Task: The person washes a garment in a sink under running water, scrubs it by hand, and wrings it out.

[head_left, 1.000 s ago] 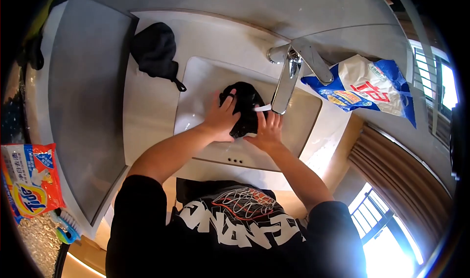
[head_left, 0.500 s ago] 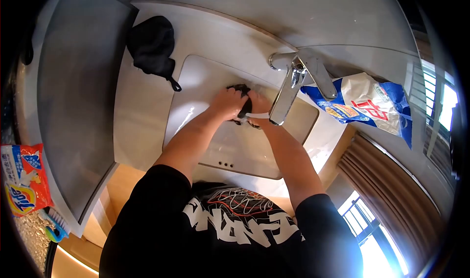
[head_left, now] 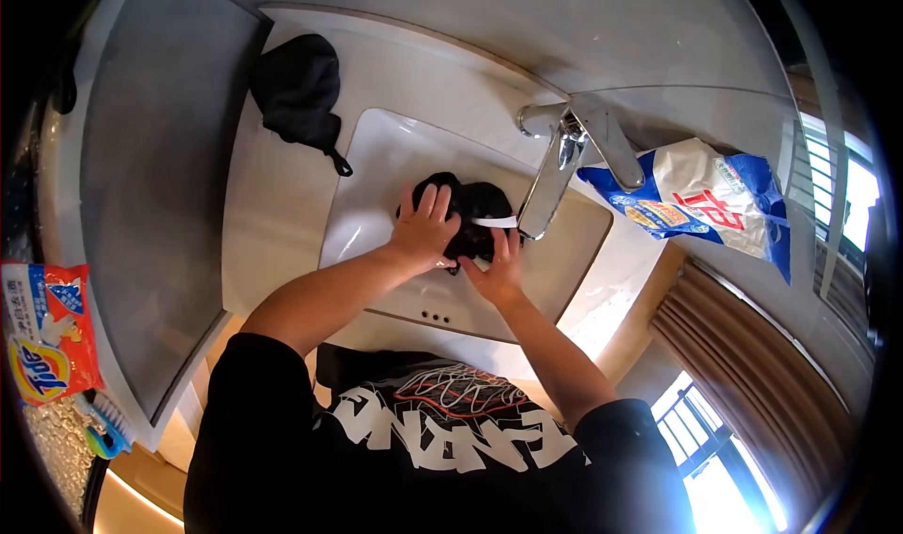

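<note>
A wet-looking black cloth item (head_left: pixel 482 198) lies spread in the white sink (head_left: pixel 376 149), its exact kind unclear. My left hand (head_left: pixel 425 233) rests on its left part with the fingers spread. At the lower right edge of the cloth is my right hand (head_left: pixel 499 271), its thumb and fingers apart, fingertips touching or close to the fabric. A thin white stream of water (head_left: pixel 496 222) runs from the chrome faucet (head_left: pixel 555 186) onto the cloth, just above my right fingertips.
Another black cloth item with a loop (head_left: pixel 299 92) lies on the counter at the upper left. A blue and white detergent bag (head_left: pixel 701 200) leans behind the faucet. On the far left are a red Tide packet (head_left: pixel 61 337) and a brush (head_left: pixel 108 421).
The black cloth was bunched between my two closed hands; now it is spread wider. My hands have opened, the left staying on top and the right moving down toward me.
</note>
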Tool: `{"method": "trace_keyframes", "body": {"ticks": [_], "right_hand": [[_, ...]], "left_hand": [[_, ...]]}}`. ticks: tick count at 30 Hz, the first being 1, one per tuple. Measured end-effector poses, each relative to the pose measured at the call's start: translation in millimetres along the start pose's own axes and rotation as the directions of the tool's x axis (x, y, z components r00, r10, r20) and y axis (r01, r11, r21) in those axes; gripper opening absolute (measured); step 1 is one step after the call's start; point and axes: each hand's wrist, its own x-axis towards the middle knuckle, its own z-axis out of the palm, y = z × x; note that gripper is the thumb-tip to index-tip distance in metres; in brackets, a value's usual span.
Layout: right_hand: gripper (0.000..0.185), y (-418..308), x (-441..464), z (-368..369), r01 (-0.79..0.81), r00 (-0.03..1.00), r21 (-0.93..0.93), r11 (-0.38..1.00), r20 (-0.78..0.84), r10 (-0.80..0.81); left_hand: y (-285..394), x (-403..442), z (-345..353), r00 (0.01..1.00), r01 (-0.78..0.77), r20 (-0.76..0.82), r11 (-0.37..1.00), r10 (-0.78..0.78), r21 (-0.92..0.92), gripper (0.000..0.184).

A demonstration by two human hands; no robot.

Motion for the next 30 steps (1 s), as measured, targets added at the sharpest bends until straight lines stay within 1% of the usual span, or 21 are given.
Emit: {"method": "trace_keyframes", "body": {"ticks": [2,3,6,7,10,11,13,14,16,17,20,21,23,24,25,26,27,30], "right_hand": [[0.107,-11,10,8,-0.066,0.997,0.069,0.995,-0.046,0.069],[0.119,-5,20,15,-0.021,0.999,0.025,0.999,0.028,0.021],[0.125,-17,44,13,0.021,0.991,-0.173,0.985,0.135,0.003],[0.125,-14,52,15,0.041,0.992,-0.254,0.966,0.129,-0.008],[0.117,-7,66,27,0.041,0.999,-0.277,0.960,0.043,-0.031],[0.103,-7,67,32,-0.036,0.998,-0.380,0.924,0.030,0.052],[0.089,-10,80,26,-0.105,0.990,-0.380,0.919,0.044,0.131],[0.082,-10,87,23,-0.142,0.984,-0.380,0.914,0.050,0.174],[0.070,-3,109,13,-0.215,0.961,-0.146,0.966,0.143,0.236],[0.064,-1,112,10,-0.257,0.947,-0.027,0.966,0.193,0.257],[0.056,-11,102,0,-0.153,0.987,-0.008,0.988,0.052,0.153],[0.061,1,92,11,-0.073,0.994,-0.047,0.996,-0.086,0.069],[0.066,0,67,5,0.146,0.979,-0.166,0.975,-0.115,-0.166],[0.068,-2,55,0,0.222,0.966,-0.203,0.954,-0.084,-0.243],[0.071,-4,43,-5,0.298,0.946,-0.237,0.925,-0.052,-0.319],[0.074,-5,30,-13,0.347,0.936,-0.245,0.906,0.021,-0.352],[0.076,-4,24,-17,0.393,0.920,-0.250,0.885,0.096,-0.381],[0.087,14,24,-5,0.296,0.952,0.034,0.955,0.067,-0.297]], "left_hand": [[1,3,-8,0.999,-0.038,-0.005,0.998,0.038,0.040,0.098],[-6,5,6,0.996,-0.091,0.025,0.995,0.090,0.031,0.113],[-17,20,21,0.988,-0.144,0.061,0.990,0.143,-0.001,0.120],[-17,25,19,0.989,-0.116,0.101,0.993,0.113,0.024,0.123],[-13,37,29,0.992,-0.051,0.115,0.998,0.046,0.037,0.118],[-14,42,35,0.997,-0.052,0.063,0.997,0.049,0.049,0.113],[-16,49,42,0.998,-0.056,-0.035,0.996,0.059,0.075,0.104],[-20,58,44,0.998,-0.055,-0.005,0.998,0.055,0.042,0.100],[-25,80,28,0.997,-0.048,0.052,0.999,0.049,-0.018,0.093],[-27,84,16,0.997,-0.066,0.024,0.997,0.067,-0.041,0.080],[-24,84,19,0.995,0.056,0.080,0.997,-0.052,-0.049,0.074],[-22,77,23,0.993,0.111,0.057,0.982,-0.103,-0.156,0.080],[-8,46,19,0.979,0.080,-0.182,0.995,-0.090,-0.057,0.084],[-2,28,17,0.952,0.074,-0.298,0.997,-0.071,-0.002,0.086],[1,12,15,0.963,0.040,-0.267,0.999,-0.033,0.021,0.088],[2,-3,15,0.972,0.009,-0.234,0.999,0.001,0.041,0.091],[2,-11,10,0.984,-0.050,-0.167,0.998,0.055,0.034,0.081],[5,-13,-11,0.996,-0.084,-0.034,0.996,0.085,0.024,0.076]]}}
